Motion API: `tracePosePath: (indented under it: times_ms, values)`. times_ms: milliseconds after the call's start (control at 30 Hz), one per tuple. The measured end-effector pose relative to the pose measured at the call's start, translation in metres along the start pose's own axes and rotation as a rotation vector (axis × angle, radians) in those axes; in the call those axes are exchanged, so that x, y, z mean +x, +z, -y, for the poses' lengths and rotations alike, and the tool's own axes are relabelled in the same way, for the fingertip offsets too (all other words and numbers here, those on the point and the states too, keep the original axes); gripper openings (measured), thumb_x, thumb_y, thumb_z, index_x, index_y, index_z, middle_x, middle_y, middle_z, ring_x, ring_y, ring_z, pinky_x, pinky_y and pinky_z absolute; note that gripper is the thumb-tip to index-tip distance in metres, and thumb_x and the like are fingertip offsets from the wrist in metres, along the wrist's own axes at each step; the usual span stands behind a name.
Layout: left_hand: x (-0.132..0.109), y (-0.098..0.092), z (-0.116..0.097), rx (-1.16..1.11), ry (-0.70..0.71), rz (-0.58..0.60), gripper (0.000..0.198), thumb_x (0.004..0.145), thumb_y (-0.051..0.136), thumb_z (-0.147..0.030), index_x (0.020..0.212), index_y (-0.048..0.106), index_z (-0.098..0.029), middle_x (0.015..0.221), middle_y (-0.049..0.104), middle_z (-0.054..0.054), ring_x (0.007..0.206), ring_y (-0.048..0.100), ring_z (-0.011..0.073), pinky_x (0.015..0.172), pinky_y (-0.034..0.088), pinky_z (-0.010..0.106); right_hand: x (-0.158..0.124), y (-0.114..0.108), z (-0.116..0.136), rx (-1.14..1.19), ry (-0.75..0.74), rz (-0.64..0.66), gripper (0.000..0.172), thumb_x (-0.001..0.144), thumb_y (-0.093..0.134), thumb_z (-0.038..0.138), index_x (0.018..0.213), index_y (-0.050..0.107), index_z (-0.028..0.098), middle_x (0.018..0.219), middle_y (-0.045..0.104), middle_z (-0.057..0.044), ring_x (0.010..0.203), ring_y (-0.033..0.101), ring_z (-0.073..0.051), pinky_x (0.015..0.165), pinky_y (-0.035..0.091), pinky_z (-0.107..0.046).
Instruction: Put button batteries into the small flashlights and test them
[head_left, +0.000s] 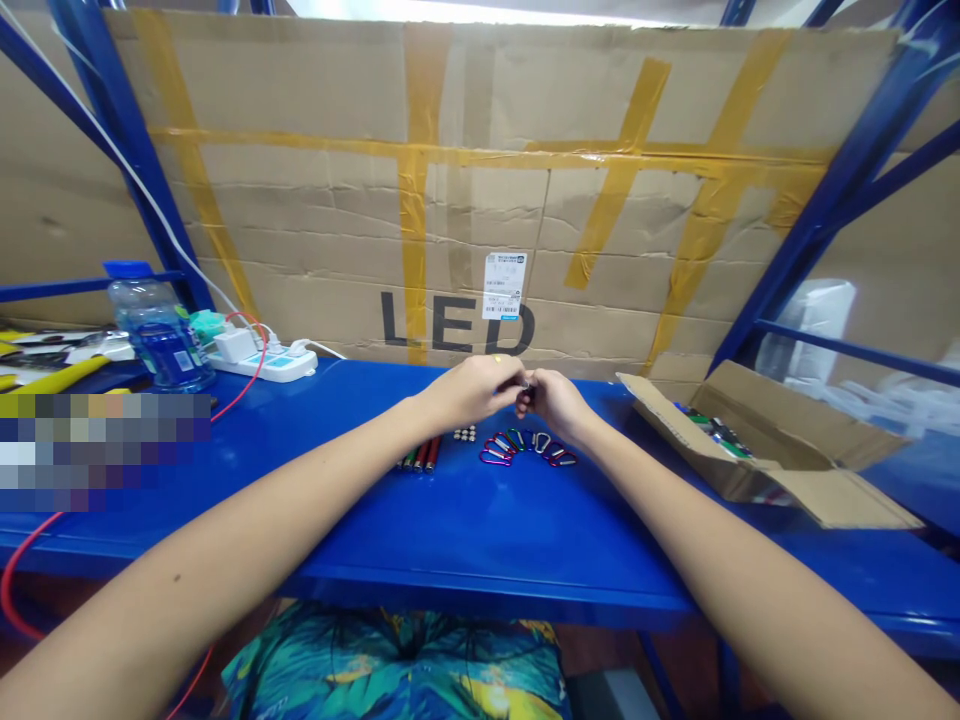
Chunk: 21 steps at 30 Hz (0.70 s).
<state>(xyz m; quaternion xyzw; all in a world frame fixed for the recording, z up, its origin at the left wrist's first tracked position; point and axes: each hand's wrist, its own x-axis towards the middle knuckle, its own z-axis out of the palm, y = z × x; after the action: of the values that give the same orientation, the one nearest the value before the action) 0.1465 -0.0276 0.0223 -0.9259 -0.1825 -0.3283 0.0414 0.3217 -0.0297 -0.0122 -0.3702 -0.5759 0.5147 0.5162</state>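
We've got the left hand (484,388) and right hand (556,405) meeting at the fingertips, both closed in a pinch on a small dark part (527,391), mostly hidden so we can't tell what it is. We should brace fingertips against each other, work low over the blue table (480,535), and not sweep the fanned carabiners (529,441) just nearside of the hands, or the silvery beads (465,434) and red and green tubes (431,457) by the left. "LED" reads clearly on the cardboard (337,230) behind the hands; the barcode label's (503,285) fine print doesn't.
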Motion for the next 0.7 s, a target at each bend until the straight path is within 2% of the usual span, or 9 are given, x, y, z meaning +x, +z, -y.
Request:
tracePosePath:
  times_ms: [133, 333, 567, 700]
  values:
    - [-0.0025, 0.0074, 0.0028, 0.023, 0.049, -0.005, 0.012, 0.093, 0.051, -0.019, 0.096, 0.061, -0.014, 0.09, 0.068, 0.007, 0.084, 0.063, 0.0156, 0.076, 0.049, 0.029, -0.0012, 0.0028, -0.0007, 0.021, 0.02, 0.002, 0.004, 0.06, 0.048, 0.023, 0.058, 0.047, 0.02, 0.053, 0.043, 0.0, 0.052, 0.043, -0.015, 0.052, 0.042, -0.03]
    - [-0.0033, 0.0055, 0.0065, 0.016, 0.105, 0.008, 0.017, 0.096, 0.047, -0.018, 0.101, 0.063, -0.015, 0.093, 0.068, 0.007, 0.089, 0.064, 0.0155, 0.078, 0.051, 0.03, -0.0032, 0.0046, 0.0023, 0.108, 0.065, 0.008, 0.005, 0.061, 0.049, 0.023, 0.059, 0.044, 0.021, 0.053, 0.04, 0.001, 0.052, 0.042, -0.014, 0.052, 0.043, -0.03]
    - [-0.0057, 0.0056, 0.0044, 0.088, 0.114, 0.023, 0.021, 0.095, 0.046, -0.018, 0.104, 0.064, -0.018, 0.092, 0.067, 0.006, 0.086, 0.063, 0.0157, 0.077, 0.051, 0.03, -0.0028, 0.0047, 0.0019, 0.111, 0.09, 0.021, 0.004, 0.062, 0.047, 0.02, 0.061, 0.043, 0.021, 0.055, 0.04, 0.0, 0.052, 0.042, -0.015, 0.052, 0.043, -0.03]
    - [-0.0069, 0.0027, 0.0066, 0.104, 0.068, -0.005, 0.019, 0.092, 0.048, -0.019, 0.102, 0.065, -0.018, 0.093, 0.068, 0.007, 0.087, 0.063, 0.0165, 0.077, 0.05, 0.031, -0.0038, 0.0053, 0.0049, 0.1, 0.098, 0.023, 0.002, 0.062, 0.047, 0.021, 0.061, 0.045, 0.02, 0.055, 0.04, 0.0, 0.052, 0.042, -0.015, 0.051, 0.043, -0.03]
